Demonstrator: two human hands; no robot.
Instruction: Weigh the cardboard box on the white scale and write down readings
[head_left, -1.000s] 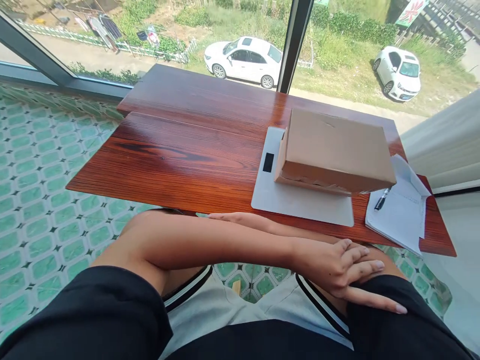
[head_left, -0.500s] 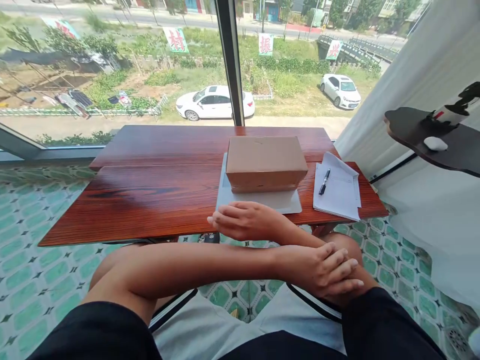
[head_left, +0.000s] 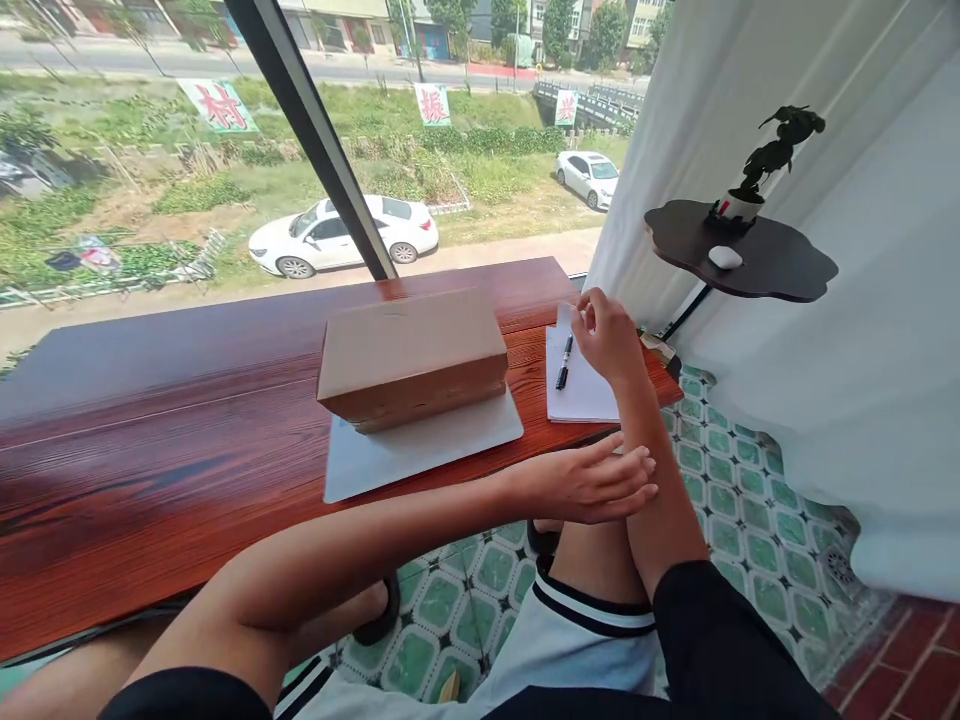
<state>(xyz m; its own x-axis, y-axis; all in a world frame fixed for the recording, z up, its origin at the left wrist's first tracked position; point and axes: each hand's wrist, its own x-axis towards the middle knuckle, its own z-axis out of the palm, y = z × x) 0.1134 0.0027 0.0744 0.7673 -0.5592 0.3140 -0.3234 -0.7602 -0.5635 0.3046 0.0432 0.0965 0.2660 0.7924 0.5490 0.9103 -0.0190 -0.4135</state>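
Observation:
My right hand [head_left: 609, 338] is over the far right part of a stack of white paper [head_left: 585, 395]. Its fingers are curled in a pinch on the raised edge of the top sheet. A black-and-clear pen [head_left: 565, 364] lies on the paper, left of that hand. My left hand [head_left: 592, 482] reaches across in front of the table, palm down with fingers stretched out, beside my right forearm. It holds nothing. A closed brown cardboard box [head_left: 416, 345] rests on a flat light grey board [head_left: 427, 440], left of the paper.
The reddish-brown wooden table [head_left: 135, 420] stands against a large window. At the right, a dark scalloped side table [head_left: 780, 265] carries a potted plant [head_left: 739, 205] and a white stone-like object [head_left: 725, 258]. A white curtain [head_left: 847, 400] hangs behind it.
The view has turned right. My right hand has moved from beside the grey board to the paper and closed on the sheet's edge. My left hand has come off my right arm.

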